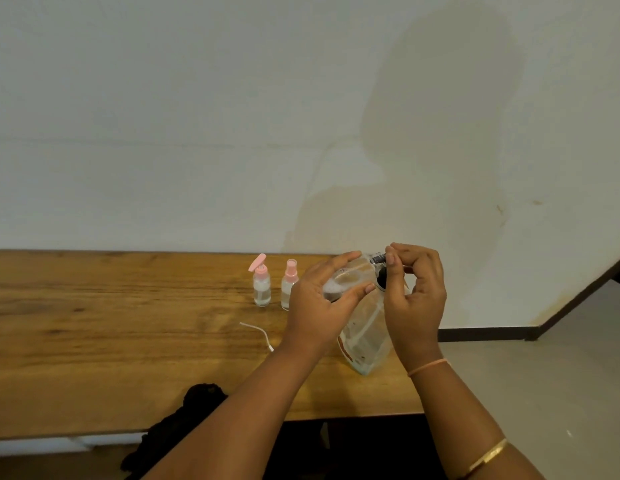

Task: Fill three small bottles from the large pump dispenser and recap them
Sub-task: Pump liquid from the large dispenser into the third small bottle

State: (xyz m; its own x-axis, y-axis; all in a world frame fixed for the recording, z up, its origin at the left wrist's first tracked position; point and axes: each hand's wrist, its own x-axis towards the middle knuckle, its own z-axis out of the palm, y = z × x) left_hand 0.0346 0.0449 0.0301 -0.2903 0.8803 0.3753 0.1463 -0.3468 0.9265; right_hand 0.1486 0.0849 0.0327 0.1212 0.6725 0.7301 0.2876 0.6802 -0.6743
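**Both hands on the tilted big bottle, two small bottles waiting to the left**

I am watching the table (94,323) from the head view. Toward the left, the first small bottle (261,287) is standing upright near the wall, clear-bodied, with a pink top whose flap is sticking up at a slant. Just beside it the second small bottle (289,284) is also standing upright, with a pink spray top. Both are showing clear liquid. In front of them a thin white tube (258,331) is lying loose on the wood, and a black cloth (184,420) is hanging over the near edge.

The left hand (320,306) is wrapping around the upper part of the big bottle (365,336), fingers curled over its shoulder and thumb underneath. That bottle is clear plastic with a tube visible inside and bubbles near the top. It is sitting over the table's right end, leaning: its base is pointing toward me and down, and its neck is pointing up toward the wall, so the long axis is running near to far. I cannot tell whether the base is touching the wood.

The right hand (417,299) is hovering at the neck, fingers bent, thumb and forefinger pinching the black cap (382,278).
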